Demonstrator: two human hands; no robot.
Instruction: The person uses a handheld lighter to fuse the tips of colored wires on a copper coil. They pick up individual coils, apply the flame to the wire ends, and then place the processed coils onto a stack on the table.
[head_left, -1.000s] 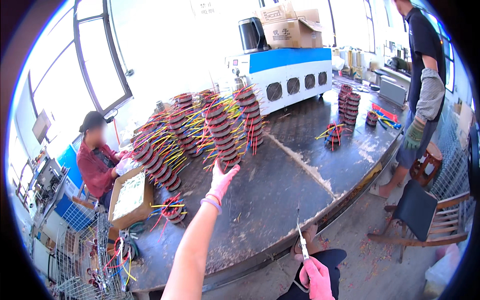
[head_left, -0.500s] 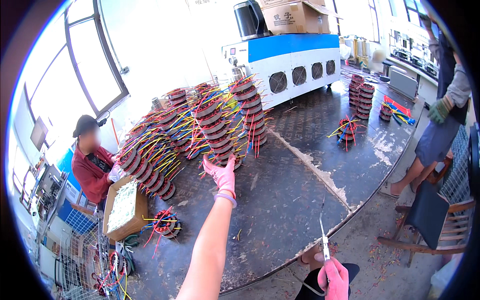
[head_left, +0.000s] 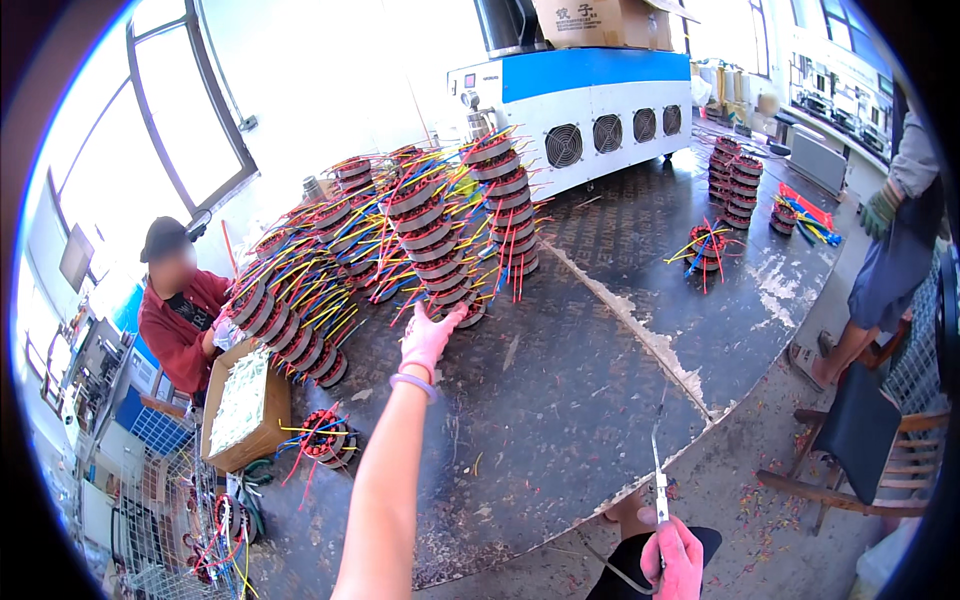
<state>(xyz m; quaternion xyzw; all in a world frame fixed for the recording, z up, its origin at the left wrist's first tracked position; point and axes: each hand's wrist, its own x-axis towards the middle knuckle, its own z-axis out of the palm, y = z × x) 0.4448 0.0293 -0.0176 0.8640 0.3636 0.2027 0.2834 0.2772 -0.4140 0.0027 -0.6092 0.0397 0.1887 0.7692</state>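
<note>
Standing piled by the open left hand (head_left: 427,340): a tall grey-ring stack (head_left: 433,243). One short wired ring-stack (head_left: 328,438) sits apart; the right hand (head_left: 673,553) grips a slim metal tool (head_left: 661,486).

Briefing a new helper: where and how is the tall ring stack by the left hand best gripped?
Probably low on the stack, around the grey rims, coming from the near side, where the left hand is: those round rims face the viewer largely bare, while coloured wires bristle at both sides.
</note>
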